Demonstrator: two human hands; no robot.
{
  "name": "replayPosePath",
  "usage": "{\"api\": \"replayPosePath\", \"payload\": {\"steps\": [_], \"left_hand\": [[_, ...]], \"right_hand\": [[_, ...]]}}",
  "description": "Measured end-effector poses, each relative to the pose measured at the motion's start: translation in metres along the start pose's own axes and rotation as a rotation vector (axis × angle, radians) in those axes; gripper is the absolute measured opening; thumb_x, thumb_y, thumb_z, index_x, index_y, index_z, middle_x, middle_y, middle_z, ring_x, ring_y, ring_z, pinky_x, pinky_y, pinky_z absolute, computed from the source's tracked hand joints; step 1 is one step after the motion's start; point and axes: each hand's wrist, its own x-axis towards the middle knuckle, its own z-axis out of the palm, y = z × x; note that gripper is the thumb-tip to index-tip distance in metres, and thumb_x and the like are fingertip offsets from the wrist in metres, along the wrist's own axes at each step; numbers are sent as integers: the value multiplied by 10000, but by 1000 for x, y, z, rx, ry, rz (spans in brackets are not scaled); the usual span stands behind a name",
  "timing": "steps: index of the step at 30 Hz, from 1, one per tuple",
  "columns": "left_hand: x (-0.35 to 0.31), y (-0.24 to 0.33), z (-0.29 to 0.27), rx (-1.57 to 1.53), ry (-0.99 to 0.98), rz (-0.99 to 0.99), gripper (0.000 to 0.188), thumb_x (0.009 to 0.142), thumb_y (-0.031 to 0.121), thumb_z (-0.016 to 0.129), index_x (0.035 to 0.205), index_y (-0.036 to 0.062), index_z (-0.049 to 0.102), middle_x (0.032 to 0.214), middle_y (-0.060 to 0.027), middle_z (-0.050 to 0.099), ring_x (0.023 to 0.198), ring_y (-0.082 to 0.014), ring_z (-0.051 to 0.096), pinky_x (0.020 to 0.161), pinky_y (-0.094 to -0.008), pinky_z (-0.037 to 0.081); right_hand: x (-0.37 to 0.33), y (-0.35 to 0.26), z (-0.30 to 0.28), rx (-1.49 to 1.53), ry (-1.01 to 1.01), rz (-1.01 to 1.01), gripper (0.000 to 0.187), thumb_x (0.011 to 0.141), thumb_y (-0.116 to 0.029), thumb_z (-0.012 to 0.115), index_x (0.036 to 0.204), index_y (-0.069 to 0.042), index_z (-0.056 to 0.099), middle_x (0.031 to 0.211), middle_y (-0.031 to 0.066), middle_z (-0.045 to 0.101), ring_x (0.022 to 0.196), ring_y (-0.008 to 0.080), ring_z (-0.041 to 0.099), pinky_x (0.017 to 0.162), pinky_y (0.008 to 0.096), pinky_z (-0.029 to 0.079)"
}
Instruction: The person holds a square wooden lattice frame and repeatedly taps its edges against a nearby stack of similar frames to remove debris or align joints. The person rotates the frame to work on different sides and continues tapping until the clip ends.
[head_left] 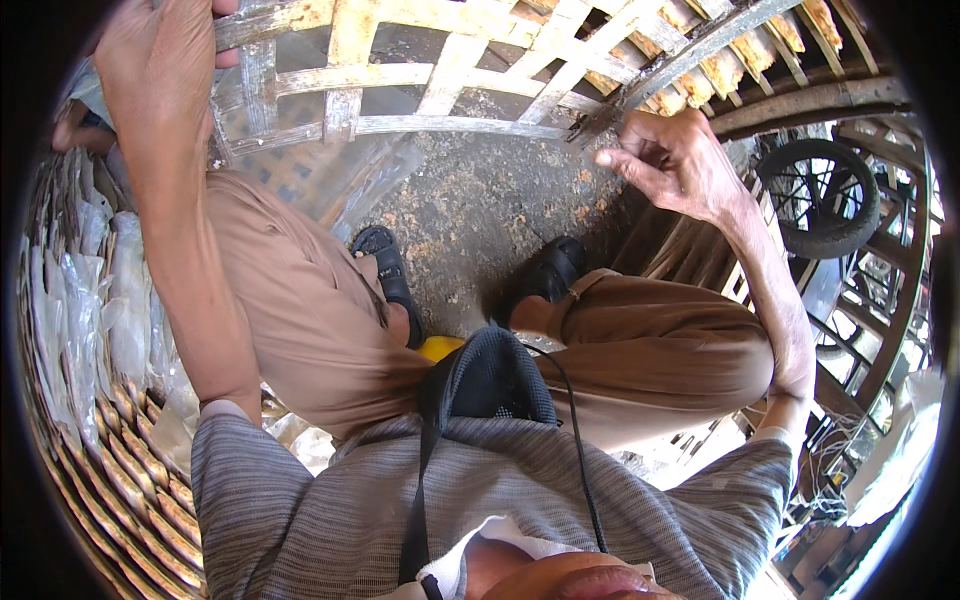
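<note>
We clasp the wooden lattice (350,75) by its left end with our left grip (160,65); our right grip (675,165) curls beside its right corner, hold unclear, both arms (190,270) reaching forward.

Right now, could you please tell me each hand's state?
Left hand: closed, holding the wooden lattice.
Right hand: curled beside it; hold cannot be told.

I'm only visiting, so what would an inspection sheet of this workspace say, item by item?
Surface: grey floor, stained and speckled with crumbs.
Things handled: wooden lattice across the upper view.
Clutter: cloudy plastic sheets at left.
Grip: left hand closed on the lattice's left end; right hand curled near its right end, contact unclear.
Cables: thin black cord at centre; tangled wires at right.
Surroundings: spoked wheel at right.
</note>
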Motion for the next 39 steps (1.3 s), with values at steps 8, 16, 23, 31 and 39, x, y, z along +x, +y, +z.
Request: {"api": "replayPosePath", "payload": {"steps": [8,16,23,31,39], "left_hand": [[-3,14,13,-10,48,-97,478,996,409,778,1193,-26,754,662,62,576,576,-27,487,526,-208,373],[12,8,-21,-52,-250,-293,444,1009,423,749,1196,20,742,727,24,617,607,-49,573,506,-220,439],[20,-26,-15,57,-131,-355,682,952,585,751,1414,89,670,775,48,569,695,-7,533,466,-189,430],[22,-24,-17,-16,-56,-394,650,914,604,794,1100,-20,781,711,12,602,603,-42,553,421,-209,449],[22,-14,-20,-96,-64,-569,525,1012,553,705,1139,45,743,738,56,518,588,-32,492,414,-222,373]], "right_hand": [[1,-7,21,-720,-95,-201,290,1011,-230,714,1286,-142,739,757,60,760,583,182,733,558,365,625],[12,-5,34,-701,-269,-195,114,951,-97,661,1063,-98,685,841,74,769,732,226,786,566,380,650],[9,-11,19,-622,-63,-268,90,901,-53,666,950,-45,590,749,94,661,709,281,745,547,404,618],[13,-2,-4,-15,645,-255,397,1091,-341,641,784,-89,633,527,-40,536,381,59,440,303,286,352],[28,-12,-52,821,867,111,552,1118,-454,542,1463,-23,535,1158,128,701,965,226,738,847,346,601]]}}
